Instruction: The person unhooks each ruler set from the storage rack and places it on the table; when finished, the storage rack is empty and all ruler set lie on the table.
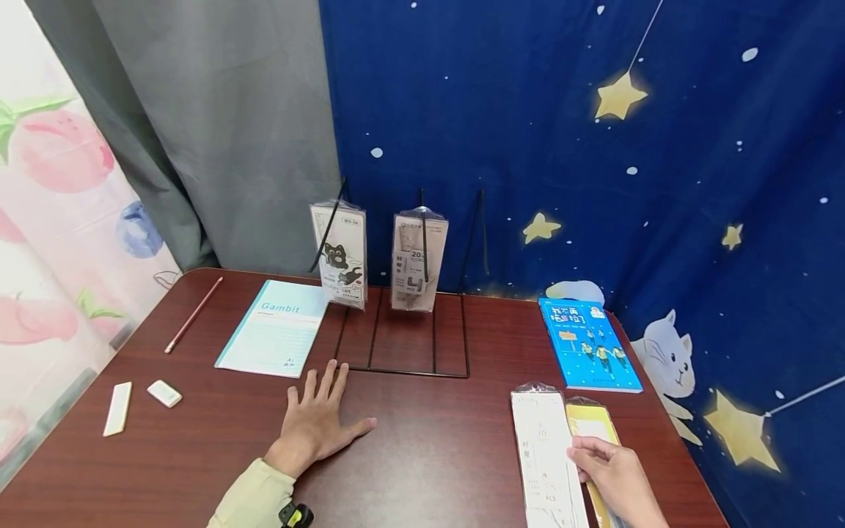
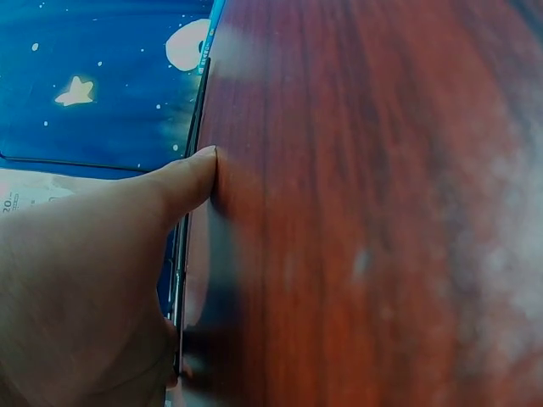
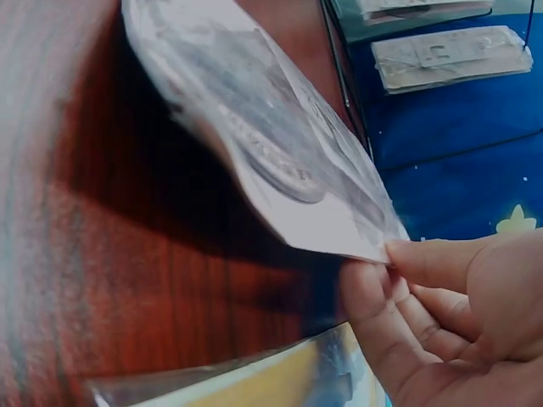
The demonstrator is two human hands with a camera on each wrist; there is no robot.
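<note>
At lower right, the right hand [image 1: 617, 477] pinches the edge of a white packaged ruler [image 1: 546, 458]; the left hand [image 1: 319, 422] rests flat, fingers spread, on the table [image 1: 429, 447] at lower centre.

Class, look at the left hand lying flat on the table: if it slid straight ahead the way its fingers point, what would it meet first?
Probably the black wire rack: the left hand points its fingers at the rack's front left corner. The Gambit notebook lies just left of that line, so depth leaves some doubt.

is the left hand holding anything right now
No, the left hand lies flat with its fingers spread on the bare wooden table, gripping nothing.
</note>
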